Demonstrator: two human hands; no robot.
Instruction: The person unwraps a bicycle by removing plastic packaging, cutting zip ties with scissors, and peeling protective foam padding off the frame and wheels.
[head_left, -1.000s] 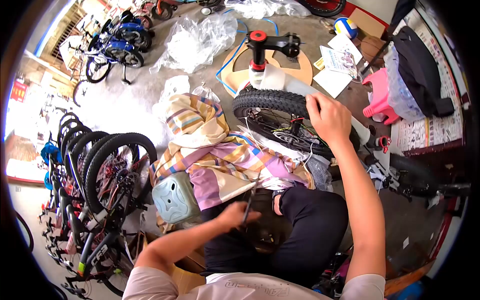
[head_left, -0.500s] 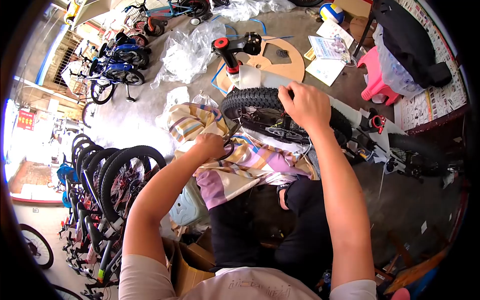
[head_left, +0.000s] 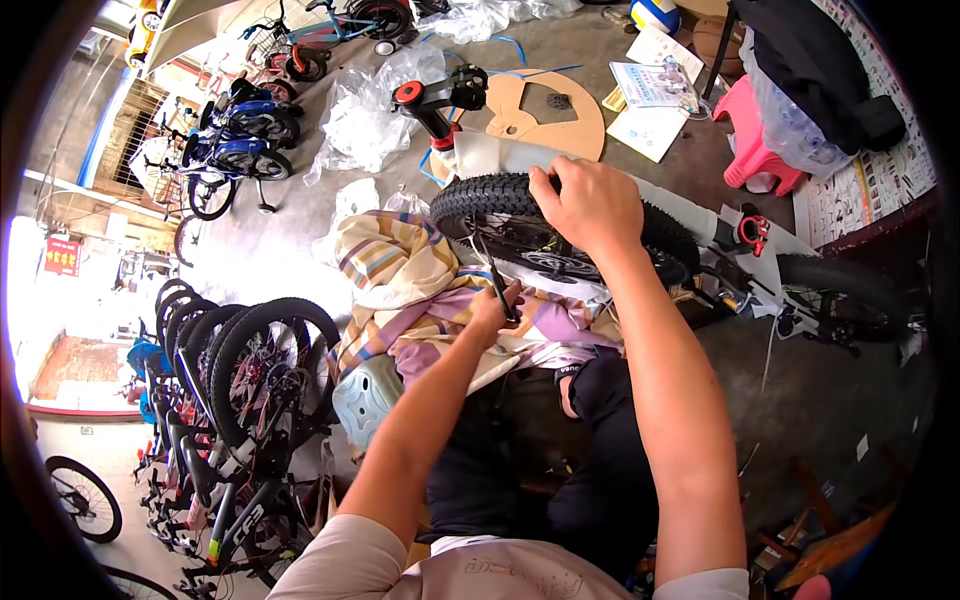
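Note:
My right hand is closed on top of the knobbly tire of a wheel lying beside the white-wrapped bike frame. In my left hand are dark scissors, whose blades point up at the wheel's near left edge, by a thin white tie. Beneath the wheel and my left hand spreads a checked cloth. The black stem with a red cap stands at the frame's front end. Whether the blades touch the tie cannot be made out.
A row of bicycles stands at the left, with small blue bikes behind. Clear plastic, a cardboard piece and papers lie on the floor. At the right is a pink stool. A pale blue seat is by my left forearm.
My left hand has risen from my lap with the scissors, crossed the cloth and come to the wheel's near edge. The view has shifted; my right hand remains on the tire.

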